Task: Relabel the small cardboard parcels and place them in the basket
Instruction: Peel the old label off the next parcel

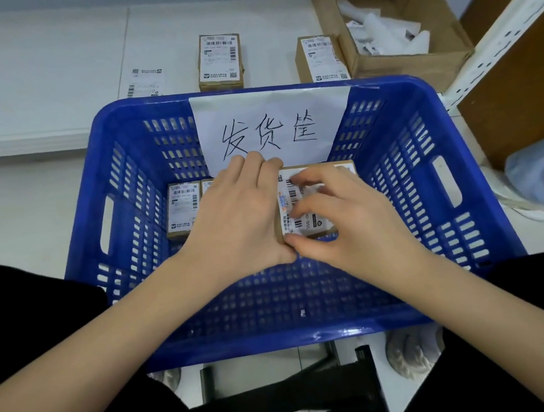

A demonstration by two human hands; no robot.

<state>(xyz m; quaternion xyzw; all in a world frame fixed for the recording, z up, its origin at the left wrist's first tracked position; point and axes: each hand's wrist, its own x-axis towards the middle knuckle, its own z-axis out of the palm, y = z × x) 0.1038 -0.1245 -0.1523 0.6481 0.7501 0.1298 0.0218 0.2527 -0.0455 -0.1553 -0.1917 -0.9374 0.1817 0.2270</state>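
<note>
**Both hands settle a relabelled parcel inside the blue basket**

While the head camera looks steeply down, a large blue slotted basket (394,172) fills the centre of the frame, with a white handwritten paper sign (272,122) hung over its far wall. In the middle of the frame, both hands meet on one small cardboard parcel (344,168) over the basket floor; whether it already rests there cannot be told. The left hand (235,216) lies along the parcel's left side, fingers wrapped over its far edge. The right hand (342,218) grasps it from the near side, thumb on the near left corner and curled fingers on the barcode label (300,199) on top.

Another labelled parcel (182,208) lies just left of the hands, with a second one beside it mostly hidden. At the upper centre of the frame, beyond the basket, two more parcels (219,62) stand on the white surface, near a loose label sheet (145,83) at upper left and an open carton of paper scraps (389,25) at upper right.

The parcel looks light, stiff and square-edged, so holding it by opposite side faces should be secure. The label's smooth face may be slippery; pressing on it could wrinkle it if it is not fully stuck.
</note>
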